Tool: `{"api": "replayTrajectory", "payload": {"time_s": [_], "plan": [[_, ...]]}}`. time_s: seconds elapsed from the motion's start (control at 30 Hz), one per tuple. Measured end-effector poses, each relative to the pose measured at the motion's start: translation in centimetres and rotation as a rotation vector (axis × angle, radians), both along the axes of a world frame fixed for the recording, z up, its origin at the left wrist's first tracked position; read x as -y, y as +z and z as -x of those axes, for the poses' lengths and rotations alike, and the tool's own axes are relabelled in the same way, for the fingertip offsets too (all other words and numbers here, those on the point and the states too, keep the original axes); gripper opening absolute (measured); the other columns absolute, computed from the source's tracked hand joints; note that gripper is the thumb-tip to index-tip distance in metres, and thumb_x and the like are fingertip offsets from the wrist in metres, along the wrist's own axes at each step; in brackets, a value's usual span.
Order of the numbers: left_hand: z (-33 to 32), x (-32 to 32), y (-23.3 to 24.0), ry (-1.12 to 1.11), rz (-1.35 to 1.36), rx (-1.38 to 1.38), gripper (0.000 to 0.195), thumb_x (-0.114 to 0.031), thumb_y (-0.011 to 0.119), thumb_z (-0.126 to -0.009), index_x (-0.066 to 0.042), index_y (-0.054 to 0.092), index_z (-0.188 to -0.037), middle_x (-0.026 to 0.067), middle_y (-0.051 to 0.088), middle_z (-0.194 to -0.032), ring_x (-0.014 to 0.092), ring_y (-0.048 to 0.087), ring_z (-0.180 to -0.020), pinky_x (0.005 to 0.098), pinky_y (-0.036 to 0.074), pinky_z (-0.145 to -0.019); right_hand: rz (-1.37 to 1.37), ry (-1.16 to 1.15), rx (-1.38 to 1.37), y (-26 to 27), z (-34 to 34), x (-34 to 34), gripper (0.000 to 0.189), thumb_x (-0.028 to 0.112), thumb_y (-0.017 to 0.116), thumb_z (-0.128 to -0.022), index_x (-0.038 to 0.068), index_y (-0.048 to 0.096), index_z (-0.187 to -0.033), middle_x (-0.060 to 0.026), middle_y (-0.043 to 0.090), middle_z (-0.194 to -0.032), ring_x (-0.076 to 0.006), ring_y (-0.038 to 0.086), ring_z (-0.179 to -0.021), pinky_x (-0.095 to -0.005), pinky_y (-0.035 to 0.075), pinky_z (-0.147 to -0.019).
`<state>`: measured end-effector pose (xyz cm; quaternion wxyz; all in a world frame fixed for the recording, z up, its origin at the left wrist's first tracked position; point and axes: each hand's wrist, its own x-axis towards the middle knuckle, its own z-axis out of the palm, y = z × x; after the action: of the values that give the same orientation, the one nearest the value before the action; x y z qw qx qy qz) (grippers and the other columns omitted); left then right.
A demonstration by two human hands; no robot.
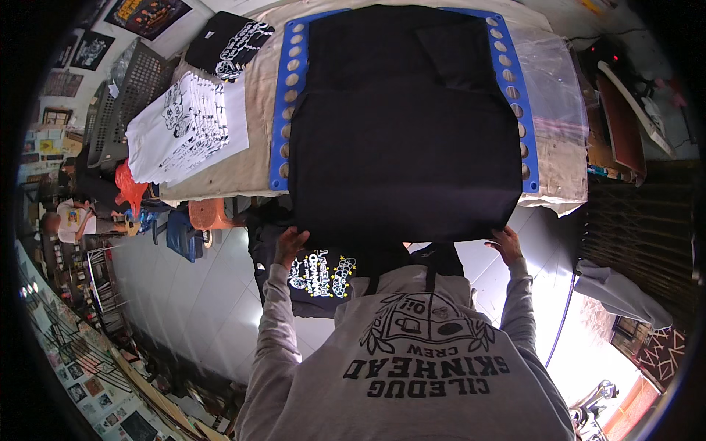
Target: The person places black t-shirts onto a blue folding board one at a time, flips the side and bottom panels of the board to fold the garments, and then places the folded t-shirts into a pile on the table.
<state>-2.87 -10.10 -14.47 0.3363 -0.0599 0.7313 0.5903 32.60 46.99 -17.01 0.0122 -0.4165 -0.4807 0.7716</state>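
A black cloth garment (pixel 402 143) lies face down or plain side up, which I cannot tell, over a blue plastic folding board (pixel 515 110) with round holes along both sides. Its lower part reaches past the table's near edge. My left hand (pixel 291 245) pinches the near left corner of the black cloth, and my right hand (pixel 504 243) pinches the near right corner. Below my left hand, a black printed T-shirt (pixel 325 278) hangs or lies at a lower level; its support is hidden.
White printed shirts (pixel 193 127) are stacked at the cloth-covered table's (pixel 253 165) left, with a folded black printed shirt (pixel 229 44) behind. Clear plastic bags (pixel 551 88) lie right. An orange stool (pixel 208 214) and blue chair (pixel 183 237) stand left; a person (pixel 77 220) is beyond.
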Motion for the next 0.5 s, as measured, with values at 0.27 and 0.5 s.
{"api": "replayTrajectory", "payload": {"time_s": [0.27, 0.5], "plan": [[-1.6, -0.6, -0.2, -0.042, -0.230, 0.112, 0.029, -0.007, 0.071, -0.092, -0.009, 0.060, -0.119, 0.0058, 0.069, -0.102, 0.018, 0.069, -0.095, 0.0288, 0.056, -0.081, 0.324, -0.042, -0.183, 3.4, -0.7, 0.5, 0.042, 0.017, 0.066, -0.092, 0.010, 0.052, -0.131, -0.0076, 0.063, -0.112, -0.0348, 0.067, -0.111, -0.0435, 0.057, -0.082], [-1.0, 0.0, -4.7, -0.051, -0.216, -0.032, 0.032, -0.004, 0.070, -0.092, -0.003, 0.059, -0.122, 0.0109, 0.068, -0.119, 0.020, 0.066, -0.110, 0.0315, 0.053, -0.096, -0.275, 0.263, 0.111, 2.8, 0.2, 1.0, 0.026, 0.014, 0.075, -0.088, 0.005, 0.064, -0.109, -0.0067, 0.071, -0.103, -0.0171, 0.068, -0.101, -0.0321, 0.055, -0.081]]}}
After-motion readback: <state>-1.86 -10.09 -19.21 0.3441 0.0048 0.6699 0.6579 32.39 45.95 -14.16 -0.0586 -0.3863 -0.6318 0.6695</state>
